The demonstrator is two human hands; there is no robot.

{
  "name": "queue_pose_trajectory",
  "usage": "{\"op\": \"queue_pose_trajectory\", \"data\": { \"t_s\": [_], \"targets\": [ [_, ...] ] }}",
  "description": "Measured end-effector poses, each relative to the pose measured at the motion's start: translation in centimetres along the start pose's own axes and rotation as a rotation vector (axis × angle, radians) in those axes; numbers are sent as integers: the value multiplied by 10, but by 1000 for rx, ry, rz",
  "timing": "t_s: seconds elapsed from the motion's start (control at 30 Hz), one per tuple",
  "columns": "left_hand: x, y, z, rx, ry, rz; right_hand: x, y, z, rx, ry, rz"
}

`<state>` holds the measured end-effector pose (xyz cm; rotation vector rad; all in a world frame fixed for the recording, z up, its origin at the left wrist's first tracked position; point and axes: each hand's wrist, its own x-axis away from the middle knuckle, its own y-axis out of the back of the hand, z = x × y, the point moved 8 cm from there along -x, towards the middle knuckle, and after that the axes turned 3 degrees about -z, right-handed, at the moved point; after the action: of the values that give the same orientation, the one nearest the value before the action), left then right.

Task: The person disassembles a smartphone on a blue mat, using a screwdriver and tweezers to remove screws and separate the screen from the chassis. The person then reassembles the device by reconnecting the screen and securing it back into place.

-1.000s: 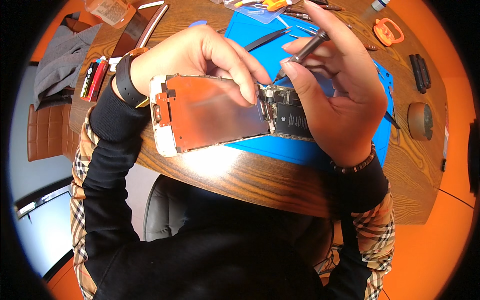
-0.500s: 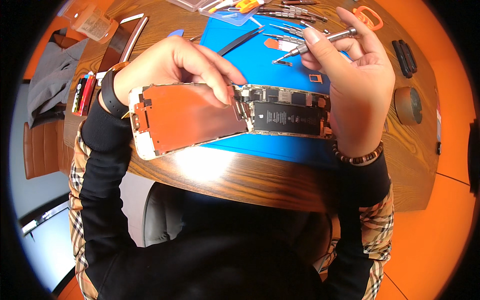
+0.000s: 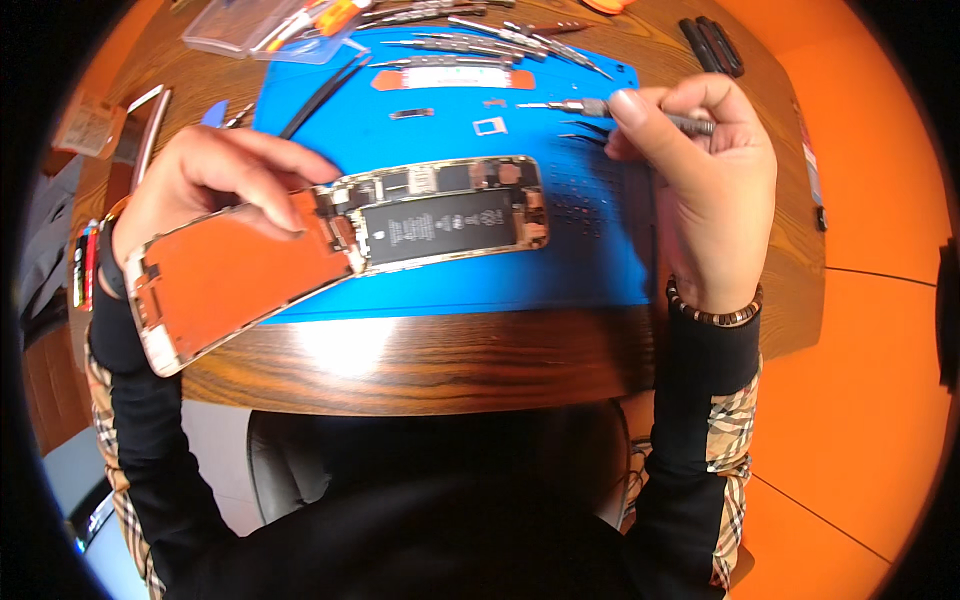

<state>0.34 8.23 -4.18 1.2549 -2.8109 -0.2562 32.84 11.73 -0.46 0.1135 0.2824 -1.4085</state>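
So the opened smartphone [image 3: 330,255] is left of centre in the frame, folded out over the blue mat [image 3: 470,290]. Left hand [image 3: 205,170] has its fingers pinching the orange-backed display panel [image 3: 240,275] by the fold. Right hand [image 3: 715,185], upper right, has its fingers wrapped on a screwdriver [image 3: 592,107], tip well apart from the phone. The phone's housing [image 3: 542,215] is holding a black battery [image 3: 440,230], with circuitry packed along the top edge. Upper left there's a clear plastic box [image 3: 222,35] with orange-and-yellow tools in it, can't tell what kind. Little SIM tray [image 3: 478,127] lies on the mat above the housing.
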Motion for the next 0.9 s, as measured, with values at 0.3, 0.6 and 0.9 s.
{"op": "queue_pose_trajectory", "data": {
  "t_s": [0.3, 0.6, 0.9],
  "targets": [
    [8, 0, 24, 56, -9, 103, 36, 65, -43, 505, 46, 31],
    [19, 5, 26, -60, 20, 31, 36, 43, -35, 810, 288, 270],
    [16, 7, 25, -94, 59, 62, 47, 41, -39, 866, 322, 407]
  ]
}}
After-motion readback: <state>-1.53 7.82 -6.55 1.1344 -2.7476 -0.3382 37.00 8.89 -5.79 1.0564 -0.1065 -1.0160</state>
